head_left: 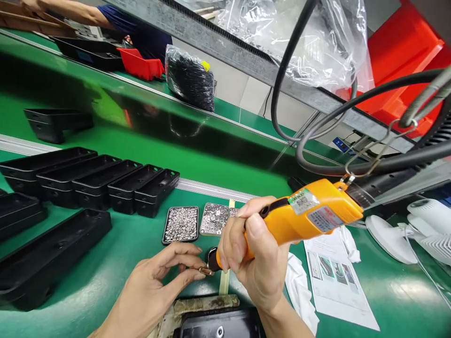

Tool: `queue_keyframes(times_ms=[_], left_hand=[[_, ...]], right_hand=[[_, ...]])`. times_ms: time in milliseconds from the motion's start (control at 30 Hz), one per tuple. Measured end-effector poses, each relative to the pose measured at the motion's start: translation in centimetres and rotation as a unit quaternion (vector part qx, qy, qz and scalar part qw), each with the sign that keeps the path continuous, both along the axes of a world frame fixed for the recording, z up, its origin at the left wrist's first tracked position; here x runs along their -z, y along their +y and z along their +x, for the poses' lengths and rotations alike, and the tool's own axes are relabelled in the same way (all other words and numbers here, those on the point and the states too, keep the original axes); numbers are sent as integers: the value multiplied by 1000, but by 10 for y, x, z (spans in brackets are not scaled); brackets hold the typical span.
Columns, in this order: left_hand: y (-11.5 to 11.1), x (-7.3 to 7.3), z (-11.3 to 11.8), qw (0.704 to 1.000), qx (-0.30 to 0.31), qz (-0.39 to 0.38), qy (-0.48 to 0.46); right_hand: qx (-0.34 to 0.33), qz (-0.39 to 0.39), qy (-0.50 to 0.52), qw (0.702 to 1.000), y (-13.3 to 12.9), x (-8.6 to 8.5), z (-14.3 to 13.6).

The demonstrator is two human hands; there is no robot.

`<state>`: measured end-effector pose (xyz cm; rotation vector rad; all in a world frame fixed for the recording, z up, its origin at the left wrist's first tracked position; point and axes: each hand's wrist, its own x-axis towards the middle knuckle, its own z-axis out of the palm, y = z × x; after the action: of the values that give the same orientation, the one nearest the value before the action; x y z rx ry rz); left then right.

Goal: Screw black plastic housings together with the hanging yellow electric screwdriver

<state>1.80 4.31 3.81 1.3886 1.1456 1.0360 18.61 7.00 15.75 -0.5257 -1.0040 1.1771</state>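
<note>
My right hand (255, 239) is wrapped round an orange electric screwdriver (303, 211), whose dark nose points down and left. The fingers of my left hand (158, 281) pinch a small coppery metal piece (206, 271) close to that nose. Below both hands, a black plastic part (204, 326) with a round light ring on it lies at the bottom edge, beside a worn, taped block (207, 303). Beyond my fingers are a tray of small shiny screws (182, 223) and a tray of washer-like metal pieces (213, 218).
Several black housings (155, 188) line the left side. Printed sheets (338, 277), a white cloth (299, 291) and a white fan (391, 239) are at the right. Black cables (282, 89) hang above. Across the barrier, a person's arm (70, 13) reaches into a box.
</note>
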Motion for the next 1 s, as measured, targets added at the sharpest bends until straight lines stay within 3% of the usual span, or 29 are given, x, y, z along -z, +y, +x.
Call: queue_keyframes(times_ms=[600, 1000], left_hand=[[-1, -3, 9, 1000, -2, 26, -15], [-4, -2, 8, 998, -2, 52, -27]], right_hand=[[31, -4, -41, 999, -7, -8, -1], [6, 0, -59, 998, -11, -9, -4]])
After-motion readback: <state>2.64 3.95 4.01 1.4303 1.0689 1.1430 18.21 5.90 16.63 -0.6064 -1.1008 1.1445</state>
